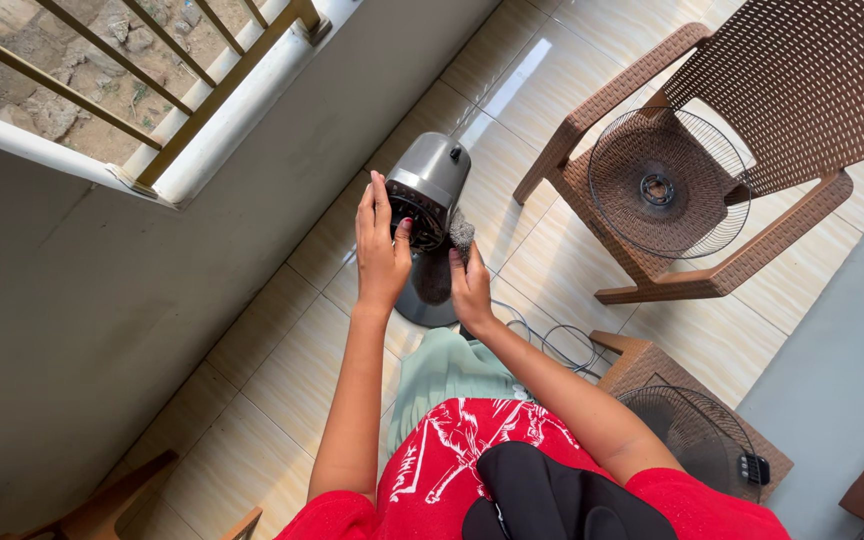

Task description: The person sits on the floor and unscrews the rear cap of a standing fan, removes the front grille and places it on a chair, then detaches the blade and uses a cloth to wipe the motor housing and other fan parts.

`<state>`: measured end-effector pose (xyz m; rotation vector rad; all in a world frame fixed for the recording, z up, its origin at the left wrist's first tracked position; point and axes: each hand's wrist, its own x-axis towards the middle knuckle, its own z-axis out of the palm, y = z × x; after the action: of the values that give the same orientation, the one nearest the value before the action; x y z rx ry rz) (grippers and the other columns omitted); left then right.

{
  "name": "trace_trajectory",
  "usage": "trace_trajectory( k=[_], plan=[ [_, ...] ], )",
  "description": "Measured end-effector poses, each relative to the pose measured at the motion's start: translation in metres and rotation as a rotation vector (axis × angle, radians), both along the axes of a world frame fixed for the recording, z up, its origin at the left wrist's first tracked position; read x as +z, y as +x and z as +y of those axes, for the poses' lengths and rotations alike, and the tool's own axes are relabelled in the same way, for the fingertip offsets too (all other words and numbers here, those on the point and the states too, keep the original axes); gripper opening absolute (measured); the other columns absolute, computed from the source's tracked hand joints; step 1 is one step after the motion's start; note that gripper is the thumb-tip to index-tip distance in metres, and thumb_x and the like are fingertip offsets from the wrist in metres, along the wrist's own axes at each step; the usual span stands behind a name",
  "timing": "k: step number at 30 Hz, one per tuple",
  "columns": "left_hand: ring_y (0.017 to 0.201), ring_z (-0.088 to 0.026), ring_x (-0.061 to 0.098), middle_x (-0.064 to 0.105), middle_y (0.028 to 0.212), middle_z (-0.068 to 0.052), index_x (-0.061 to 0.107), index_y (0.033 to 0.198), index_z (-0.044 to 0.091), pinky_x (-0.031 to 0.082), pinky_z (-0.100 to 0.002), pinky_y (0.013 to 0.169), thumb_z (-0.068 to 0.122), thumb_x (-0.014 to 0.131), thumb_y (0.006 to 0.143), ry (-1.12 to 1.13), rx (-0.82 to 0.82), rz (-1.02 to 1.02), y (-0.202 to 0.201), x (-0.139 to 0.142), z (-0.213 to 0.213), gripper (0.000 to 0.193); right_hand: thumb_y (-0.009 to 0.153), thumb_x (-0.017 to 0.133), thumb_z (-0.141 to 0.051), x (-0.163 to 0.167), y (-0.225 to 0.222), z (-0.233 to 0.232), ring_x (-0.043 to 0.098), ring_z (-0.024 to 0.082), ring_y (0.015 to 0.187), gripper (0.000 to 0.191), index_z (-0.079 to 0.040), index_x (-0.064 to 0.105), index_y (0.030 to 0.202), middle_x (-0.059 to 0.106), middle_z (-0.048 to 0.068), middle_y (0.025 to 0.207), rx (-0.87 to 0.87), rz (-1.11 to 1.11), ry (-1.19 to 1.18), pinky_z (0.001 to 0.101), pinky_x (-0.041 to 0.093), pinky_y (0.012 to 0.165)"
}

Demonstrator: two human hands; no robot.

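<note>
A grey fan motor head [432,175] stands on its stand over a round base [422,305] on the tiled floor, its guards off. My left hand [380,245] rests flat against the left side of the motor's front, thumb touching the dark face. My right hand [470,285] sits just below and right of the motor, fingers closed on a dark grey scrubbing pad or cloth [461,233] pressed near the motor front. What lies under the pad is hidden.
A wire fan guard [668,183] lies on a brown woven chair [802,90] at the right. A second guard [697,430] rests on another brown seat at lower right. A power cable [562,345] loops on the tiles. A wall and railing [152,90] stand at the left.
</note>
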<state>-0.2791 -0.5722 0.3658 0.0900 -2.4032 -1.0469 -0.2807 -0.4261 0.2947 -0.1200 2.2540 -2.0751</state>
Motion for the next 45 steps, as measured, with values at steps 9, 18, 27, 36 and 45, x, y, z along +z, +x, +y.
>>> trace_trajectory(
  k=[9,18,27,36,45],
  plan=[
    [0.139,-0.039,0.049,0.046,0.153,-0.021,0.034,0.162,0.011,0.042,-0.046,0.115,0.014,0.068,0.099,-0.01,0.065,0.024,0.003,-0.008,-0.001,0.071,0.11,0.045,-0.005,0.049,-0.018,0.004,0.045,0.021,0.147,0.042,0.0,0.044,0.152,0.05,0.013,0.156,0.019,0.33,-0.233,0.0359,0.032,0.124],
    [0.135,-0.037,0.054,0.049,0.15,-0.02,0.031,0.161,0.005,0.045,-0.043,0.111,0.011,0.073,0.095,0.036,0.078,0.02,0.003,-0.013,0.003,0.079,0.086,0.064,0.004,0.127,-0.061,-0.012,0.05,0.036,0.14,0.059,-0.011,0.058,0.142,0.059,0.009,0.147,0.236,0.727,0.427,0.0489,0.035,0.12],
    [0.137,-0.039,0.05,0.046,0.152,-0.02,0.029,0.162,0.005,0.042,-0.046,0.112,0.016,0.071,0.097,0.057,0.069,-0.024,0.005,-0.013,0.001,0.078,0.079,0.055,0.015,0.106,-0.049,0.007,0.061,0.032,0.128,0.063,-0.01,0.061,0.136,0.064,0.009,0.141,0.148,0.656,0.326,0.0412,0.047,0.11],
    [0.141,-0.036,0.044,0.045,0.156,-0.016,0.031,0.161,0.006,0.03,-0.054,0.118,0.028,0.06,0.104,0.083,0.075,-0.181,0.006,-0.001,0.003,0.068,0.092,0.056,0.009,0.026,-0.065,0.057,0.072,0.027,0.116,0.042,-0.003,0.065,0.131,0.072,0.015,0.126,0.002,0.274,0.317,0.0346,0.054,0.099],
    [0.154,-0.04,0.025,0.038,0.16,-0.016,0.038,0.157,0.007,0.007,-0.067,0.124,0.041,0.068,0.097,-0.139,0.082,-0.08,-0.019,0.041,0.041,0.075,0.109,0.056,-0.009,0.045,-0.105,0.035,0.061,0.017,0.121,0.038,-0.002,0.054,0.147,0.066,0.01,0.136,-0.123,0.286,-0.212,0.0322,0.048,0.105]
  ],
)
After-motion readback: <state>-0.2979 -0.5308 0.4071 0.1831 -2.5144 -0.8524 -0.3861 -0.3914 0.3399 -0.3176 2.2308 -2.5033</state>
